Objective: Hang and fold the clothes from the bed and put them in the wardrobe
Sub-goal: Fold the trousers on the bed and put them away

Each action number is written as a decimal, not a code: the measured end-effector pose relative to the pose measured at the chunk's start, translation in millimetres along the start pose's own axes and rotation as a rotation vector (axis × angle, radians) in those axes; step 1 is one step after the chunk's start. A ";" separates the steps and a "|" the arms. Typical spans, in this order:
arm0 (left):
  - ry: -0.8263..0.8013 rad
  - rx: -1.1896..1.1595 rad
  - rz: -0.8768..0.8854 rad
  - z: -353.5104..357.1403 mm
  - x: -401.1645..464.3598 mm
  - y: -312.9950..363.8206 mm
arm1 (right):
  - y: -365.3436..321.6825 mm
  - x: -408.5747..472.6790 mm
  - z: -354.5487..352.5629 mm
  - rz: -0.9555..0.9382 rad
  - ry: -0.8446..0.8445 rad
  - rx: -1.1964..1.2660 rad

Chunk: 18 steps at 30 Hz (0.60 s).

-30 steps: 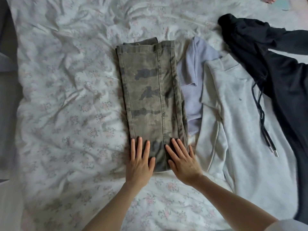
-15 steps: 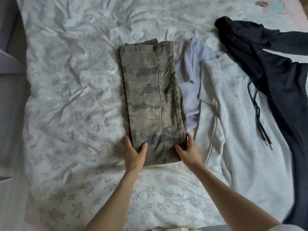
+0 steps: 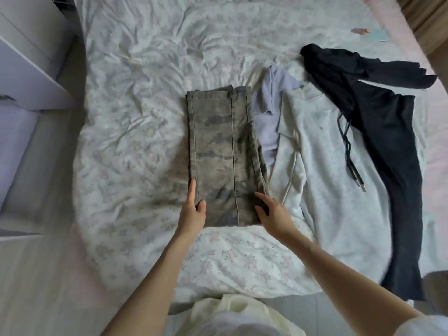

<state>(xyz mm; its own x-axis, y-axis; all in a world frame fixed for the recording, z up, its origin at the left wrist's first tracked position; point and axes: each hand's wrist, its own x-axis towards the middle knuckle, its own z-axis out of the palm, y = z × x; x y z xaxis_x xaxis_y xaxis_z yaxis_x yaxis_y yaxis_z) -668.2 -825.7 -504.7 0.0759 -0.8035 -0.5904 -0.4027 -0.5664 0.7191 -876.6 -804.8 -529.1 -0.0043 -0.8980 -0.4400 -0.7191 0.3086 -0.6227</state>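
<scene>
Grey sweatshirt [image 3: 322, 170] beside camouflage trousers [image 3: 225, 151].

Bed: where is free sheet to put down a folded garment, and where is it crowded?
Free: the floral sheet left of the camouflage trousers, and the stretch beyond them. Crowded: the right side, where the lilac top, grey sweatshirt and black hoodie overlap.

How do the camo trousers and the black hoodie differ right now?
The camo trousers are folded into a neat strip; the black hoodie lies spread and unfolded. The left hand and right hand grip the trousers' near end; nothing touches the hoodie. The trousers are patterned, the hoodie plain. Both lie on the bed.
</scene>
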 end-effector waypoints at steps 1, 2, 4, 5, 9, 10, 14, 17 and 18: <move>-0.020 -0.005 -0.038 -1.7 -12.3 -5.4 | 2.5 -13.2 -1.7 -0.013 -0.035 -0.017; -0.040 -0.013 -0.076 -3.8 -28.3 -12.8 | 5.4 -30.5 -4.6 -0.030 -0.077 -0.035; -0.088 -0.087 -0.174 -7.5 -58.5 -28.2 | 14.3 -64.8 -11.9 -0.061 -0.189 -0.080; -0.116 -0.117 -0.231 -8.2 -73.5 -36.5 | 20.7 -81.4 -16.0 -0.078 -0.259 -0.095; -0.167 -0.318 -0.479 -8.3 -115.2 -55.4 | 46.8 -133.7 -28.0 -0.226 -0.495 -0.352; -0.162 -0.403 -0.514 -8.6 -116.4 -54.0 | 51.7 -138.0 -28.7 -0.252 -0.501 -0.434; -0.143 -0.532 -0.512 -17.6 -101.7 -28.0 | 57.2 -125.8 -29.2 -0.293 -0.271 -0.444; -0.163 -0.626 -0.508 -28.8 -84.3 -3.6 | 52.1 -100.0 -28.2 -0.229 -0.164 -0.319; -0.166 -0.659 -0.508 -33.2 -78.1 2.3 | 48.2 -90.9 -26.3 -0.216 -0.147 -0.262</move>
<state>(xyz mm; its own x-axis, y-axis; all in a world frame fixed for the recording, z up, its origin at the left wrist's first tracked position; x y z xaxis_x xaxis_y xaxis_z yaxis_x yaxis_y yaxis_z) -644.8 -770.3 -444.7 -0.0522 -0.4143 -0.9086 0.2621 -0.8837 0.3879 -929.2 -716.6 -502.2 0.2532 -0.8732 -0.4164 -0.8461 0.0088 -0.5329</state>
